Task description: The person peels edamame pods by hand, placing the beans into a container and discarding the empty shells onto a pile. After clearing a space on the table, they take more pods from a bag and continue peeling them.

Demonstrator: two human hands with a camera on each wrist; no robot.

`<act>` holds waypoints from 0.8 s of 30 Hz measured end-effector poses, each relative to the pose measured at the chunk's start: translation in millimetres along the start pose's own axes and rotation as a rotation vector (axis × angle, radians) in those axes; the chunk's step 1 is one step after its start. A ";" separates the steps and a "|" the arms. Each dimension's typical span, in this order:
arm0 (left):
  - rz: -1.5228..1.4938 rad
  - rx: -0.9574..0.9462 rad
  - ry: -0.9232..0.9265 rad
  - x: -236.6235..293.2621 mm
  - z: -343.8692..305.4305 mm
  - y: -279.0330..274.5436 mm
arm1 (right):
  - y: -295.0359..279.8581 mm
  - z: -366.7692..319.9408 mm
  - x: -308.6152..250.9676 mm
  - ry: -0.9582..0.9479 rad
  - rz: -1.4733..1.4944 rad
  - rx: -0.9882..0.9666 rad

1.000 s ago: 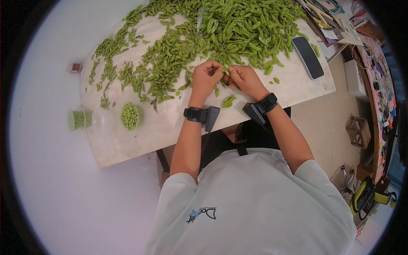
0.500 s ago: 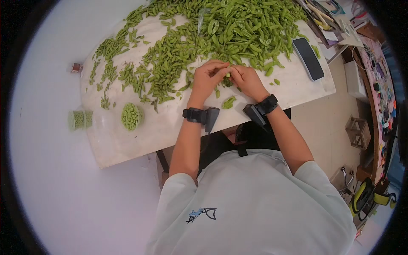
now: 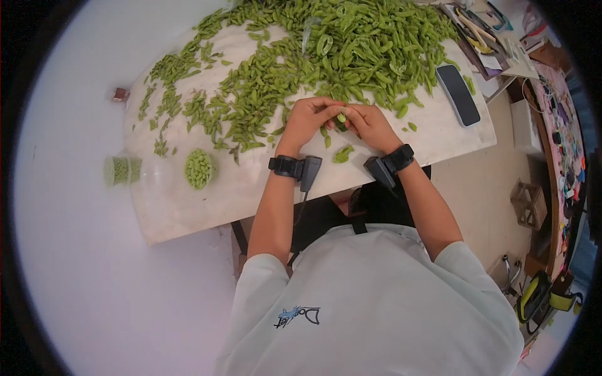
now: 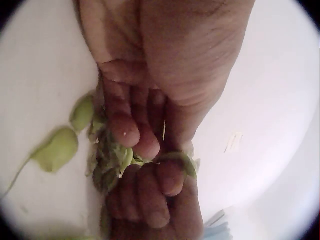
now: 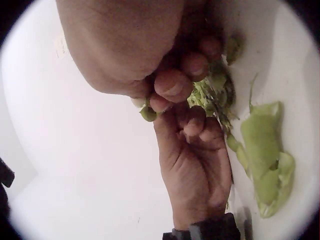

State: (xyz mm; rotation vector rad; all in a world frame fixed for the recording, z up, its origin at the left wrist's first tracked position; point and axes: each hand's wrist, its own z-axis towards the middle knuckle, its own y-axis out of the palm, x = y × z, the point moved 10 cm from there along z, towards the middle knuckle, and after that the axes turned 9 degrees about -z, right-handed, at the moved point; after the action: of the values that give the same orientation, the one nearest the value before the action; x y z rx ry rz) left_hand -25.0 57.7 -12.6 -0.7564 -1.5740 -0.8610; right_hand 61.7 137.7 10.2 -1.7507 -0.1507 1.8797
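Observation:
Both hands meet at the table's front, just below the large heap of green soybean pods (image 3: 370,50). My left hand (image 3: 305,123) and right hand (image 3: 375,127) pinch one soybean pod (image 3: 342,117) between thumbs and fingertips. In the left wrist view the pod (image 4: 187,162) curves round the meeting fingertips. A rounded green end of that pod (image 5: 148,113) pokes out between the hands in the right wrist view, the rest covered by fingers. An opened pod (image 5: 267,155) lies on the table below the hands.
A tub of shelled beans (image 3: 199,169) stands at the left of the table (image 3: 263,188), with another bean-filled clear tub (image 3: 119,170) at its left edge. To the right lies a phone (image 3: 458,95). Loose pods (image 3: 169,103) spread across the back left.
The hands stay together at the pod while the fingers shift on it; more of its light green shows between the thumbs. The whole head view has shifted slightly.

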 end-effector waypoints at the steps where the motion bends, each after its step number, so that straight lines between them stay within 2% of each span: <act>1: 0.006 0.002 0.002 -0.7 0.0 -0.3 | 0.3 0.1 0.1 0.010 0.009 -0.004; 12: 0.004 0.025 0.037 5.4 -1.4 -0.4 | 4.8 -0.7 4.5 0.067 0.029 -0.051; 15: -0.040 0.144 0.102 7.2 -2.8 -14.6 | 5.6 1.1 4.3 -0.001 0.003 -0.046; 19: -0.131 0.369 0.269 36.6 -30.2 -53.6 | 3.2 1.5 5.1 0.029 -0.059 -0.058; 24: 0.078 0.688 0.350 80.9 -112.2 -114.8 | -0.7 2.1 2.1 0.014 -0.035 0.009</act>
State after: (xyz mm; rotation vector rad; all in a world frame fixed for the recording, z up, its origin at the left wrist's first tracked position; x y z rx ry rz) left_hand -76.5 -96.6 63.8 -0.1568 -1.3809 -0.3217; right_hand 60.0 139.8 8.9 -1.7440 -0.1666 1.8403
